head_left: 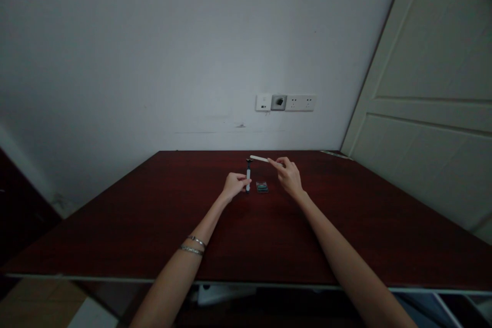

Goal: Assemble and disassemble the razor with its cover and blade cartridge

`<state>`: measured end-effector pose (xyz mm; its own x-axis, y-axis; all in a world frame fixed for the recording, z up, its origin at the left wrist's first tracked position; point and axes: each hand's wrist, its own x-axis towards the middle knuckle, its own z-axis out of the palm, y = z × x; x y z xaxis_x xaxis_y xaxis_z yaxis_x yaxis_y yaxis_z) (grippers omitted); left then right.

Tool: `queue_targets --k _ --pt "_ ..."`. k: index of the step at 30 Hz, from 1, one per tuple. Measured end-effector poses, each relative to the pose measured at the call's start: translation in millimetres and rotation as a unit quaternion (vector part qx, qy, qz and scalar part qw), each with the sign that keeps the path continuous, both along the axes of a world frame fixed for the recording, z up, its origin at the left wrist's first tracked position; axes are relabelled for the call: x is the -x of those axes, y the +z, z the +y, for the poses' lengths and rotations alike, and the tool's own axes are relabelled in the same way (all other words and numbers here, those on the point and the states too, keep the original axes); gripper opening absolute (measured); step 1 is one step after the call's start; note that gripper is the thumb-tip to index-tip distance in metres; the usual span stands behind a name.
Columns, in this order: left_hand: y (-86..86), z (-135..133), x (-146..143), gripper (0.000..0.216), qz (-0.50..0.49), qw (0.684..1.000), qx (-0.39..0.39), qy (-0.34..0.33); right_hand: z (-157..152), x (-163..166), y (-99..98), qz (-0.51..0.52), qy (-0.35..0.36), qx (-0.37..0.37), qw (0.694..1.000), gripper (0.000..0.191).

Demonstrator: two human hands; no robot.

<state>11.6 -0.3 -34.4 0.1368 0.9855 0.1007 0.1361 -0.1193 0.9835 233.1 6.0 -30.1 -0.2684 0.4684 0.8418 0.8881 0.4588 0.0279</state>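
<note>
My left hand (234, 185) is closed around the white handle of a razor (248, 178), which stands roughly upright with its dark head at the top. In my right hand (288, 175) is a slim white stick (259, 158), its kind too small to make out. The stick points left, and its rounded tip is close to the razor's head; whether they touch I cannot tell. Between the two hands a small clear case (262, 187) with dark contents lies on the table.
The dark red tabletop (215, 236) reaches back to a pale wall (192, 61) with a row of sockets (300, 103). A panelled door (430, 92) stands at the right. Under the table's front edge some items show in shadow.
</note>
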Motion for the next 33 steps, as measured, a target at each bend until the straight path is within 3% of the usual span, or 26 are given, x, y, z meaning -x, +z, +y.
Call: queue_targets --k 4,9,17,25,29,33 --pt "-2.0 1 0 0.007 0.011 1.000 -0.006 -0.004 0 10 0.3 -0.005 0.025 0.000 1.000 0.054" --pt "-3.9 7 5 0.008 0.000 1.000 -0.026 -0.004 0 -3 -0.4 -0.001 0.022 0.002 1.000 0.052" --pt "-13.7 15 7 0.014 0.060 0.996 -0.061 -0.012 -3 7 2.1 0.002 0.035 0.020 0.999 0.051" --pt "-12.5 18 10 0.020 0.093 0.990 -0.103 0.008 -3 -2 3.4 0.111 0.050 0.070 0.990 0.045" --pt "-12.5 19 11 0.023 0.128 0.982 -0.132 0.031 -10 23 17.0 0.282 0.095 0.111 0.948 0.041" --pt "-9.2 16 8 0.023 0.144 0.975 -0.161 0.043 -23 47 20.2 0.444 0.206 0.239 0.839 0.044"
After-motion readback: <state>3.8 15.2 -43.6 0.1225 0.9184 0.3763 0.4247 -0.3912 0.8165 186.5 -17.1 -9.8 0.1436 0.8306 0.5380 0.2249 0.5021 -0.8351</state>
